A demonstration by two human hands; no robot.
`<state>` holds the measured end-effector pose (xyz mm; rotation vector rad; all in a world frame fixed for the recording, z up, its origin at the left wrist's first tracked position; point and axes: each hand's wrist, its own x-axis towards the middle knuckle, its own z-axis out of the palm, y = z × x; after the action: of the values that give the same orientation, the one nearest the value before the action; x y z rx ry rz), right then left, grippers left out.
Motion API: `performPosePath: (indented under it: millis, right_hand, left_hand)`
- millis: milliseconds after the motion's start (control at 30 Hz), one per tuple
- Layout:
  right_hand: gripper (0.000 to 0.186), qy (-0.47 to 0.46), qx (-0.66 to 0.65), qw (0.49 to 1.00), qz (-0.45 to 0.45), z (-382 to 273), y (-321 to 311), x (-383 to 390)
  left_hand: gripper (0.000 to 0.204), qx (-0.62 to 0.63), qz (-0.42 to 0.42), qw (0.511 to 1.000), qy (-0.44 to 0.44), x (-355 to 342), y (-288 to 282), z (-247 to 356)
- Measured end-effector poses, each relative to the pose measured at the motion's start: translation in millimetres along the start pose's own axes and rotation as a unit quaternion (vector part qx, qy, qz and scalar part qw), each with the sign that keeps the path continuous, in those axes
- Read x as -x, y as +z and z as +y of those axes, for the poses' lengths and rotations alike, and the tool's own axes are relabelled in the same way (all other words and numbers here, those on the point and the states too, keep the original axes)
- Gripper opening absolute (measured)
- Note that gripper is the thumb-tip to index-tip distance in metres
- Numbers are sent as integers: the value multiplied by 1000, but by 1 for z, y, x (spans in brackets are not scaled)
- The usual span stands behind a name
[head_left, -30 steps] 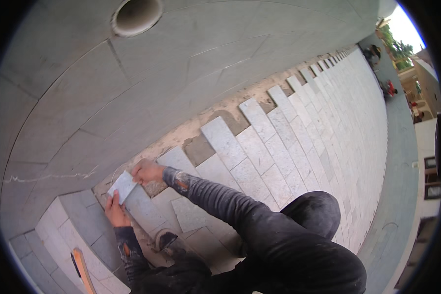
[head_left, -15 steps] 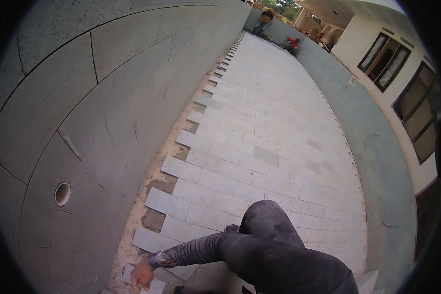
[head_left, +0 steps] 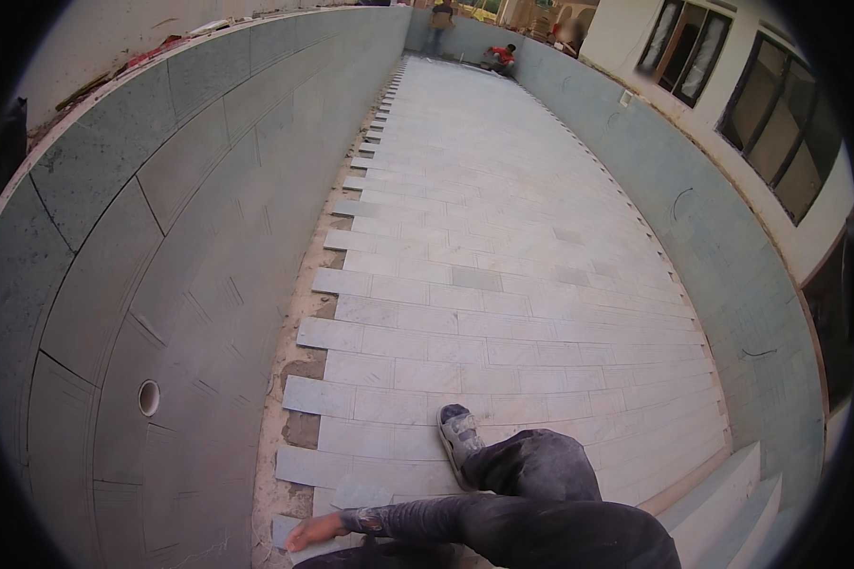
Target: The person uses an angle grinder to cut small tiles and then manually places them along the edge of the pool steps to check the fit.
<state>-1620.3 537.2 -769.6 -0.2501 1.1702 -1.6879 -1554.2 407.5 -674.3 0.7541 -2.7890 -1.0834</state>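
My left hand [head_left: 315,532] reaches out at the lower left, the dark, dusty sleeve of its arm stretched low over the floor. It rests palm down on a pale grey floor tile [head_left: 281,527] at the staggered left edge of the paving. The fingers look extended over the tile's surface, not wrapped round anything. Just beyond it lies another light tile [head_left: 311,468], its end jutting toward the wall. My right hand is out of the picture. My bent leg in dark trousers [head_left: 541,463] and a worn shoe [head_left: 460,434] are on the laid tiles.
A bare, rough strip [head_left: 289,379] runs between the toothed tile edge and the left wall [head_left: 209,313], which has a round pipe opening [head_left: 149,397]. Pale steps [head_left: 721,493] stand at lower right beside the right wall [head_left: 731,256]. Two people [head_left: 498,59] [head_left: 440,24] are at the far end.
My view has tilted up and shifted, showing more of the wall tops and the steps. My foot has come into sight. The left hand stays low by the edge tile, now lying flatter.
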Motion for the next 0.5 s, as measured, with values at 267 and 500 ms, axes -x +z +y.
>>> performPosePath:
  millis: [267, 500]
  right_hand:
    - [63, -93, 6, 983, 157, 45, 64, 44]
    - [72, 97, -67, 871, 477, 62, 65, 125]
  left_hand:
    - [25, 25, 54, 997, 50, 35, -43, -33]
    - [25, 26, 180, 983, 40, 68, -104, -89]
